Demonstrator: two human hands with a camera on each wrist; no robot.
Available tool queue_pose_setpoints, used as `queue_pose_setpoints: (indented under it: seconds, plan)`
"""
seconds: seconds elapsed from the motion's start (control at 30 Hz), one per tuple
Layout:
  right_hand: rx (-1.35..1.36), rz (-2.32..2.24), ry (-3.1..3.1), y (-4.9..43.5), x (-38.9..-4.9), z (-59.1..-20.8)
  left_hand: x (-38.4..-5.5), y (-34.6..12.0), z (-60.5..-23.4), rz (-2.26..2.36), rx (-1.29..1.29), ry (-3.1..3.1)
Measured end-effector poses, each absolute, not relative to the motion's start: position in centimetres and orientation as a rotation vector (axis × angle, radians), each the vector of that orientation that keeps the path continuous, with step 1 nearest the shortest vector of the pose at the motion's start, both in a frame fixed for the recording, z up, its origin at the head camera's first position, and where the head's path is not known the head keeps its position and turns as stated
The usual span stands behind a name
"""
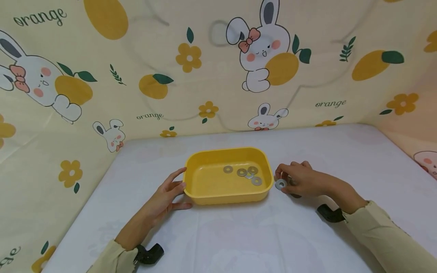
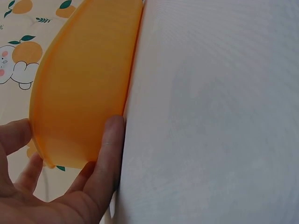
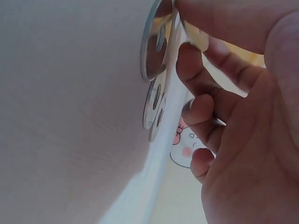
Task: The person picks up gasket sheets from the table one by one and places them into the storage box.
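Observation:
A shallow yellow plastic tray (image 1: 218, 199) sits on the table, with several flat metal washers (image 1: 241, 172) on the right of its floor. My left hand (image 1: 165, 199) holds the tray's left end, fingertips at the rim and thumb low along the wall, as the left wrist view also shows. Just right of the tray, my right hand (image 1: 304, 180) pinches a washer (image 3: 197, 36) between thumb and index finger. Below that hand more washers (image 3: 153, 102) lie on the table, partly hidden by it in the head view.
A white cloth (image 1: 235, 239) covers the table. Cream fabric printed with rabbits and oranges (image 1: 211, 68) hangs behind it and along both sides. A black wrist camera (image 1: 150, 254) sits at the left cuff and another black one (image 1: 330, 213) at the right.

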State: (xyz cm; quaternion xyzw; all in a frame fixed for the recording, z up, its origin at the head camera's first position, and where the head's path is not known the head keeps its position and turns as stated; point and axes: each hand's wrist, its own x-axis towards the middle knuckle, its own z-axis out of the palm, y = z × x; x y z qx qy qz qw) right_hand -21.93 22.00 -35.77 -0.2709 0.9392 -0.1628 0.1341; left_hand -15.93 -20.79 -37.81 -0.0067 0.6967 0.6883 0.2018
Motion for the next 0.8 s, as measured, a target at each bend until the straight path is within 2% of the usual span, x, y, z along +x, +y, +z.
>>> queue_pose_setpoints:
  seconds: [0.8]
  plan:
    - [-0.854, -0.535, 2.635, 22.2, -22.09, -35.67, -15.87, -20.71, -37.78, 1.927, -0.024, 1.957]
